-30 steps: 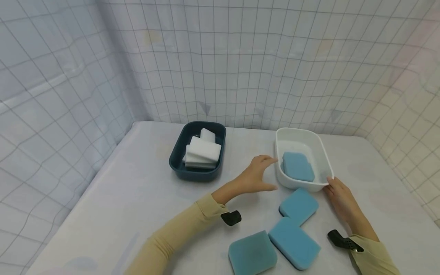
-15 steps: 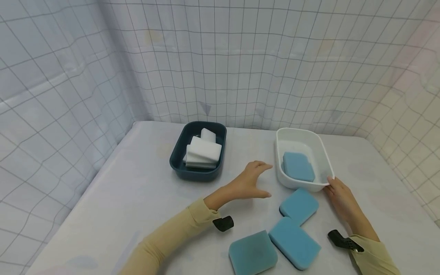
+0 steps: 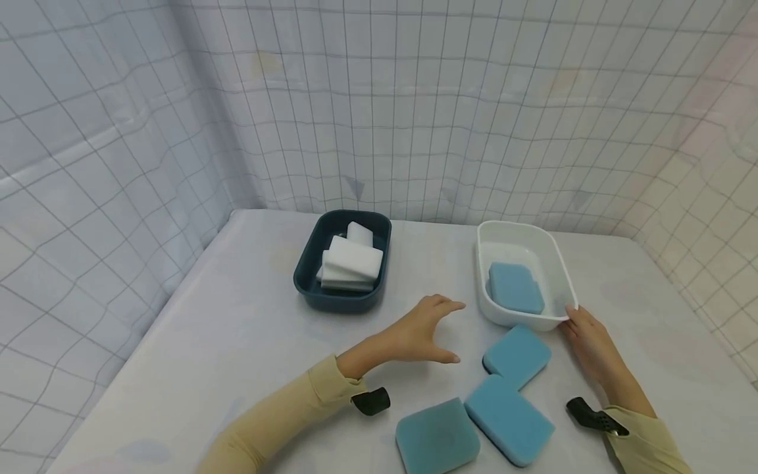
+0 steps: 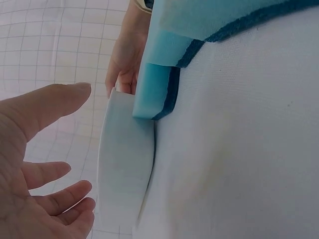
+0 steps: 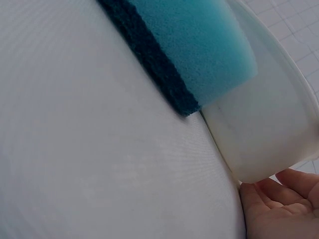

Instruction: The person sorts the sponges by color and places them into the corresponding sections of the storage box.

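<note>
My left hand [image 3: 413,332] hovers over the table with thumb and fingers spread, holding nothing; in the left wrist view its fingers stand apart from the white plastic bin [image 4: 124,154]. My right hand [image 3: 589,342] grips the bin's near right corner, fingertips at the rim. Inside the bin lie light-blue sponges [image 3: 515,288], one partly hidden under another. In front of it are three more blue sponges with dark scouring undersides: a near-bin sponge [image 3: 516,357], a middle sponge [image 3: 509,420] and a greener-looking sponge [image 3: 437,436].
A dark teal bin [image 3: 340,301] holding several white sponge-like blocks [image 3: 355,257] stands at the back left. White gridded curtains [image 3: 379,118] enclose the back and sides of the white-covered table [image 3: 195,355]. Each wrist carries a small black camera [image 3: 371,401].
My left hand has drawn back from the white bin, toward the lower left, still spread. My right hand has stayed at the bin's corner, and the sponges have not moved.
</note>
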Tool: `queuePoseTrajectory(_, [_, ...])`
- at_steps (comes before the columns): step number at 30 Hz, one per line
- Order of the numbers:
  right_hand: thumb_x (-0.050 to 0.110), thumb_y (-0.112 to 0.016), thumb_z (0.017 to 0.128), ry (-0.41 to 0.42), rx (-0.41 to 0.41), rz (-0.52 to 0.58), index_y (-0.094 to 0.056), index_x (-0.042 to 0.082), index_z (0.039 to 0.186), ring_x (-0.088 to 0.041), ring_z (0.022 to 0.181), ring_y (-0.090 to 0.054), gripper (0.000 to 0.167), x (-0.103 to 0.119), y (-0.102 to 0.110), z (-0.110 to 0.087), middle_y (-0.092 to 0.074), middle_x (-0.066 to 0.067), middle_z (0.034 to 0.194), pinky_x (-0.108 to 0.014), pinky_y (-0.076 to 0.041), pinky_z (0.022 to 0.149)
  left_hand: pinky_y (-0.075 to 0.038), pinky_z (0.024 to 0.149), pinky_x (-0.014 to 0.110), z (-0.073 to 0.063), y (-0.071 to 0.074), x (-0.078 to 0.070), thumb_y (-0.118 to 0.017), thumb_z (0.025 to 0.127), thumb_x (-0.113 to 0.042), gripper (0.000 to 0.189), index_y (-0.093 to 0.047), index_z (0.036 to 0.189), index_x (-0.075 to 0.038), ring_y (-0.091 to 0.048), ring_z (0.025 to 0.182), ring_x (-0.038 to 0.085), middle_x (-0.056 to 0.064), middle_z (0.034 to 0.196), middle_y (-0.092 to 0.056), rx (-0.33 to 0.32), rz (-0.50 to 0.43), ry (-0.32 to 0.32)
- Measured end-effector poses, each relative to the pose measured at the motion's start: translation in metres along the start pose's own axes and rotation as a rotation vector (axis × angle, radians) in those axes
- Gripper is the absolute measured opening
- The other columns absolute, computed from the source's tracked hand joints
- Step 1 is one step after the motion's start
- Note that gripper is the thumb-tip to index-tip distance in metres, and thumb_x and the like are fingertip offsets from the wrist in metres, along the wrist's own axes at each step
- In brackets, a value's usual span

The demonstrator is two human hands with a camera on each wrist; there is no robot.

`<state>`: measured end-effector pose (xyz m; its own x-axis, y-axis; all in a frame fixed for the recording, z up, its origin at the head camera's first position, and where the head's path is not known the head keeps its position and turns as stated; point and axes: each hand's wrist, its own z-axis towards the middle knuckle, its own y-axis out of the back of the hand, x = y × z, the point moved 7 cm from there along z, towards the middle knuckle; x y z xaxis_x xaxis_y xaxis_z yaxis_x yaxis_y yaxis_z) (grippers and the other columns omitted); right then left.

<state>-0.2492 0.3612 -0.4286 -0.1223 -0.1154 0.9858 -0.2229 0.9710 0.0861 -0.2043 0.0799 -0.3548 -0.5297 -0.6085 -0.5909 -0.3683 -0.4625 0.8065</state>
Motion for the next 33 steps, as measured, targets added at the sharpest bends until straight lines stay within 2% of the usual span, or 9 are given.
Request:
queuePoseTrajectory(7, [0.045,-0.027,0.101,0.021,0.006,0.006,0.015,0.0,0.147,-0.035,0.144,0.011,0.078,0.002,-0.001,-0.001,0.017,-0.021,0.155,-0.037,-0.004,0.118,-0.044,0.103,0.031,-0.013,-0.003,-0.002,-0.077,0.076,-0.035,0.082,-0.035,0.144,-0.015,-0.043,0.125,0.017,0.005,0.136,-0.046,0.023,0.005,0.005])
queuePoseTrajectory(13, [0.044,-0.028,0.101,0.031,0.005,0.012,0.015,0.001,0.147,-0.035,0.144,0.01,0.077,0.003,0.0,-0.001,0.017,-0.02,0.155,-0.036,-0.005,0.118,-0.044,0.101,0.027,-0.031,-0.006,-0.012,-0.076,0.077,-0.037,0.083,-0.034,0.145,-0.014,-0.043,0.122,0.015,0.006,0.133,-0.047,0.063,0.017,0.004])
queuePoseTrajectory(22, [0.045,-0.028,0.101,0.024,0.007,-0.004,0.014,0.002,0.148,-0.034,0.144,0.008,0.076,0.001,-0.001,-0.002,0.016,-0.02,0.156,-0.032,-0.009,0.118,-0.044,0.098,0.024,-0.048,-0.014,-0.02,-0.075,0.078,-0.037,0.084,-0.032,0.145,-0.012,-0.044,0.119,0.015,0.006,0.132,-0.047,0.115,-0.019,-0.028])
queuePoseTrajectory(28, [0.044,-0.028,0.101,0.022,-0.001,0.017,0.015,0.001,0.147,-0.034,0.144,0.009,0.077,0.002,-0.001,-0.001,0.017,-0.019,0.155,-0.039,-0.004,0.117,-0.044,0.096,0.022,-0.056,-0.019,-0.027,-0.074,0.079,-0.04,0.084,-0.031,0.145,-0.01,-0.045,0.116,0.014,0.006,0.129,-0.048,0.141,-0.012,-0.045])
queuePoseTrajectory(33, [0.045,-0.028,0.101,0.021,0.0,0.018,0.016,0.002,0.147,-0.034,0.144,0.01,0.077,0.001,0.001,-0.001,0.018,-0.019,0.155,-0.039,-0.004,0.117,-0.043,0.097,0.021,-0.066,-0.03,-0.03,-0.071,0.08,-0.045,0.08,-0.035,0.142,-0.008,-0.041,0.118,0.011,0.005,0.133,-0.045,0.181,0.023,-0.064])
